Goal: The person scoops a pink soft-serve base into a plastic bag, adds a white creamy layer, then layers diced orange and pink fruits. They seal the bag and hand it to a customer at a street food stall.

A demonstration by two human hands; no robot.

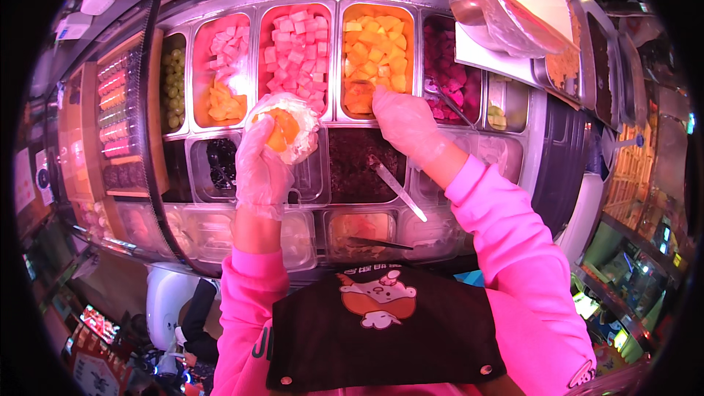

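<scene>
My left hand, in a clear plastic glove, holds a round portion of fluffy white cream or shaved ice topped with orange fruit pieces. What it rests on is hidden by the hand. My right hand, also gloved, is closed at the near right corner of a metal pan of yellow-orange fruit cubes. It grips what looks like a spoon, whose bowl lies among the cubes; the handle is hidden in my fist.
Pink fruit cubes, green grapes and dark red fruit fill neighbouring pans. A light-handled utensil leans out of a dark-filled tub. A large metal bowl stands at the far right. Lidded tubs line the near side.
</scene>
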